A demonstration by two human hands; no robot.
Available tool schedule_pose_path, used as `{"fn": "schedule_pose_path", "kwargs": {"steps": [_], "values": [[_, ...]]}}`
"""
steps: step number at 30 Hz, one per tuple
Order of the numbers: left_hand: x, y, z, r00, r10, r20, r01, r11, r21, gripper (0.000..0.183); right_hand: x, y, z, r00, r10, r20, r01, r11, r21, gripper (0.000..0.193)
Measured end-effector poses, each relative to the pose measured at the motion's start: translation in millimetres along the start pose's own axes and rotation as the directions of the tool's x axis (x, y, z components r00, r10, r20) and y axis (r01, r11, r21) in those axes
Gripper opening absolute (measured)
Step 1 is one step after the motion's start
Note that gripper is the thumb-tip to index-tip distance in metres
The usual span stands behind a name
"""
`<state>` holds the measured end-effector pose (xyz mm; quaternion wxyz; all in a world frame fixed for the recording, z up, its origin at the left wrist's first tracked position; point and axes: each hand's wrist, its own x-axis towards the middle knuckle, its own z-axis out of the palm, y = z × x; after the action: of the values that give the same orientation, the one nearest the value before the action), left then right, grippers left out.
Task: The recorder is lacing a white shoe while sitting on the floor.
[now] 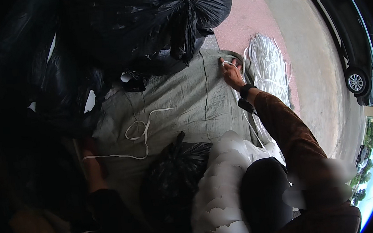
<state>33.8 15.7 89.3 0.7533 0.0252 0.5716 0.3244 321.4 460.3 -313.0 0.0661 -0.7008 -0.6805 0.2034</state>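
A grey-green woven sheet (173, 97) lies spread in front of me. At its far right edge my right hand (233, 75), with a dark band on the wrist, has its fingers closed around a thin white strap (244, 107) that runs down along the edge. Over at the left, my left hand (90, 147) is low in deep shadow, beside the sheet; its fingers do not show. Another white strap (123, 155) reaches its wrist and curls in a loop on the sheet. A thick bundle of white straps (269, 67) lies just right of my right hand.
Large black plastic bags (143, 22) are piled at the far left. Close by are a smaller black bag (173, 171) and a stack of white, scalloped cup-like pieces (222, 197). A paved drive (319, 60) and a parked dark car (345, 27) are to the right.
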Motion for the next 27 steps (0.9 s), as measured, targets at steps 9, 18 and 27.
{"fn": "schedule_pose_path", "kwargs": {"steps": [9,18,27], "values": [[4,10,12,0.999,0.019,-0.026,-0.022,0.995,-0.097,0.032,42,-2,-76,0.936,0.063,0.347,-0.15,0.961,0.232,0.054],[2,6,13,0.998,0.065,-0.017,-0.066,0.991,-0.118,0.033,-92,115,-141,0.907,0.421,-0.02,-0.365,0.808,0.462,0.04],[16,-14,13,0.989,0.122,-0.079,-0.126,0.991,-0.051,0.035,-267,166,-140,0.624,0.753,0.208,-0.777,0.625,0.071,0.122]]}}
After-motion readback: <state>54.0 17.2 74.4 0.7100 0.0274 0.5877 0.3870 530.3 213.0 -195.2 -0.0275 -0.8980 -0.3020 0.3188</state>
